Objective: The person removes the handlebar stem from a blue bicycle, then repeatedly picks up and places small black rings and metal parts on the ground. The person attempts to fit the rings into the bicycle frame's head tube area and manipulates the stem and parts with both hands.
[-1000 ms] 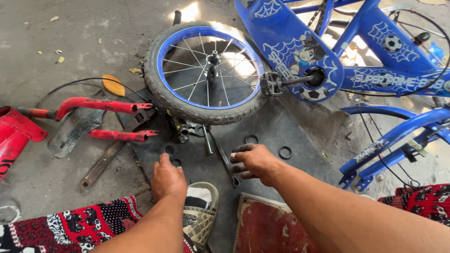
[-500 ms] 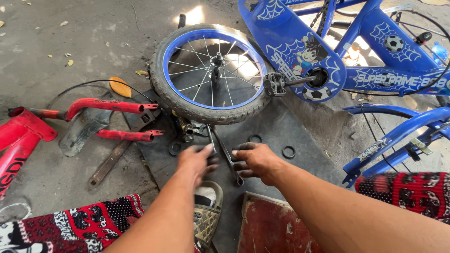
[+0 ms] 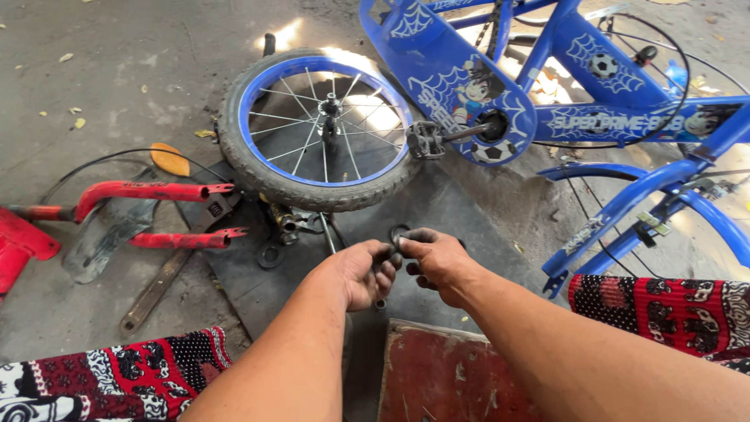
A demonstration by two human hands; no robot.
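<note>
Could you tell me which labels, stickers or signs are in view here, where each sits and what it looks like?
Chain guard decal: upper middle, on the blue bicycle; white spider-web lines and a cartoon figure.
Frame tube sticker: upper right; long strip, white lettering on blue, with a cartoon figure at its right end.
Football sticker: above that tube; round, black and white.
No packages or screens show.

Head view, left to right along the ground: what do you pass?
Red bike fork → long wrench → loose wheel → left hand → right hand → blue bike frame.
</note>
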